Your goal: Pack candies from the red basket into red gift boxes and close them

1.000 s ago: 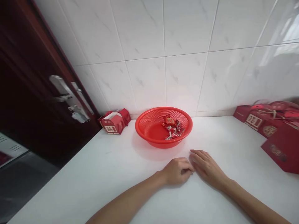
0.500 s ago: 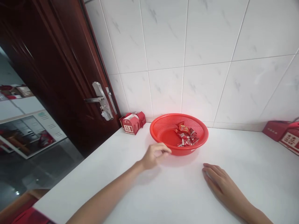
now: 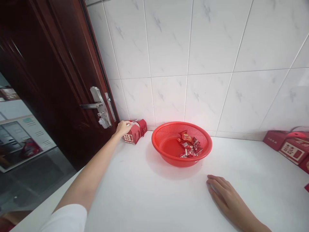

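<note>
At the back left of the white table (image 3: 154, 199), my left hand (image 3: 124, 128) touches the top of a small red gift box (image 3: 135, 132); its fingers are bent at the box's handle, and whether they grip it is too small to tell. A second red box (image 3: 143, 125) stands right behind. My right hand (image 3: 225, 198) rests on the table at the right, fingers together and slightly curled, with nothing visible in it. Between the hands, further back, sits a red plastic basket (image 3: 169, 158) holding several red wrapped packets (image 3: 189, 146).
More red boxes (image 3: 293, 149) stand at the right by the tiled wall (image 3: 169, 100). A dark red door (image 3: 60, 80) with a silver handle (image 3: 90, 105) is at the left. Part of another person's arm (image 3: 16, 217) shows at the lower left.
My left hand has moved from the basket's front rim to the red box at the back left. My right hand has stayed on the table. The view has shifted slightly.
</note>
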`<state>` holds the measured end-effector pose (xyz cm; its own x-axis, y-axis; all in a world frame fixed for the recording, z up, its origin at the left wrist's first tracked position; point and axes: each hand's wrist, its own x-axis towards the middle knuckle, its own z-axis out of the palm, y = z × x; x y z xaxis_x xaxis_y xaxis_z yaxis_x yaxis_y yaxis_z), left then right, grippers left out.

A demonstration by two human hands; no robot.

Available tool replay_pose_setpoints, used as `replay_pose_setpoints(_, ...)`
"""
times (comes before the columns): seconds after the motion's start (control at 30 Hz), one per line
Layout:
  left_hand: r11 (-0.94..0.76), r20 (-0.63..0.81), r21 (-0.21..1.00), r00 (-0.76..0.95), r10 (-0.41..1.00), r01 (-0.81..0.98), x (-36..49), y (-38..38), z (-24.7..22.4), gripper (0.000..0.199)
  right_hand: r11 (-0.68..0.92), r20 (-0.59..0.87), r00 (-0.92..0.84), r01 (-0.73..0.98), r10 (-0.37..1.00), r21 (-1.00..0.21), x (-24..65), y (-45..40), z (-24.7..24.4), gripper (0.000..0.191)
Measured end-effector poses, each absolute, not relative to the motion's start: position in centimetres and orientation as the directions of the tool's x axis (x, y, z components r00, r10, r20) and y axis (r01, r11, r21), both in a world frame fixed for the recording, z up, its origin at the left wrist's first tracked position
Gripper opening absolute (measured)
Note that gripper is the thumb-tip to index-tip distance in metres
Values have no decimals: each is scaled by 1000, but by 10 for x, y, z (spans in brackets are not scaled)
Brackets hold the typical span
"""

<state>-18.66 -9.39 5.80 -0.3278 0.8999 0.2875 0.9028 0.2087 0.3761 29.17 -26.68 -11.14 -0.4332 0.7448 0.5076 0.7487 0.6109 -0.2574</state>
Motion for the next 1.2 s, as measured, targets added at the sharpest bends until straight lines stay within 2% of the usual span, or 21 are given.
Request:
replay_pose_setpoints(0.2, 287, 156, 176, -315, 936, 942, -174, -83, 43, 30, 592, 483, -422, 756, 767, -280, 290, -267, -110, 25)
replay_pose_setpoints(0.37, 232, 198, 150, -259, 945, 961, -175, -97, 42, 35, 589, 485, -415, 755, 770, -288, 292, -268, -110, 25)
replay_pose_setpoints(0.5, 69, 287, 161, -113, 951, 985, -182, -127, 50, 22, 587, 484, -410, 753, 773, -299, 295, -267, -113, 26)
replay_pose_setpoints(0.67, -138, 446, 164, 52, 894, 977, -188, -187, 49, 25, 565, 442, -405, 758, 800, -327, 294, -266, -113, 28)
replay_pose_setpoints(0.77, -489, 634, 176, 282, 720, 855, -179, -231, 44, 26, 561, 426, -408, 756, 808, -339, 293, -267, -110, 29)
replay_pose_setpoints(0.83, -651, 622, 146, 442, 646, 745, -164, -260, 44, 25, 556, 422, -403, 752, 812, -353, 292, -268, -108, 30)
replay_pose_setpoints(0.9, -730, 584, 107, 551, 596, 675, -144, -284, 47, 32, 542, 427, -376, 747, 822, -386, 291, -270, -105, 30)
replay_pose_setpoints(1.0, -795, 501, 111, 657, 563, 596, -111, -307, 51, 43, 521, 440, -322, 711, 838, -472, 284, -277, -101, 30)
replay_pose_setpoints(1.1, -843, 437, 85, 741, 510, 531, -81, -317, 47, 42, 504, 439, -277, 647, 855, -573, 271, -288, -98, 35)
replay_pose_setpoints(1.2, -866, 413, 95, 772, 483, 491, -59, -320, 38, 38, 499, 413, -284, 574, 865, -650, 258, -300, -98, 48)
